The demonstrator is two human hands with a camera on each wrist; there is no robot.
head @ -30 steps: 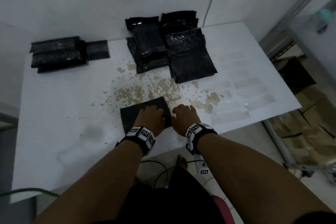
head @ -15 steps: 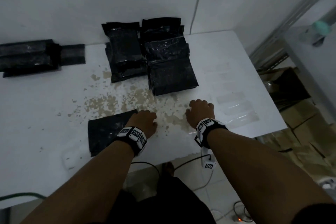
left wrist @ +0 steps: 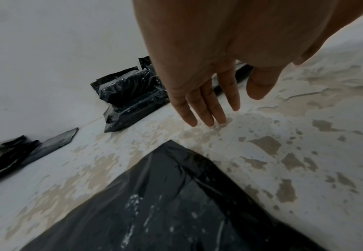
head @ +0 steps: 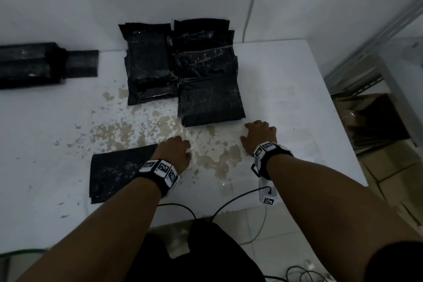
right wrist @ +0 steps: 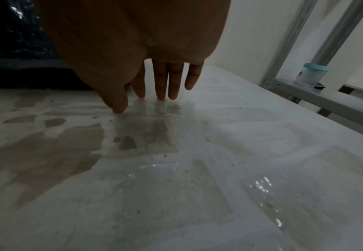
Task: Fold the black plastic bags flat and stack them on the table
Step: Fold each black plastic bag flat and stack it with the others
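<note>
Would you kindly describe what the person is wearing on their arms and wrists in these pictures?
Both forearms are bare, with no sleeves in view. The left wrist band is black and carries white blocks printed with black square fiducial markers. The right wrist band matches it. Below the right wrist hangs a small white module with another marker, and a thin black cable runs from it off the table edge.

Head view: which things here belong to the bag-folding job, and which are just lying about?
Part of the job:
folded black bag by the left hand
two bag stacks at the wall
dark pile at far left
right hand, fingertips on the table

Lying about:
cardboard boxes
teal-lidded jar on the metal shelf
cables
</note>
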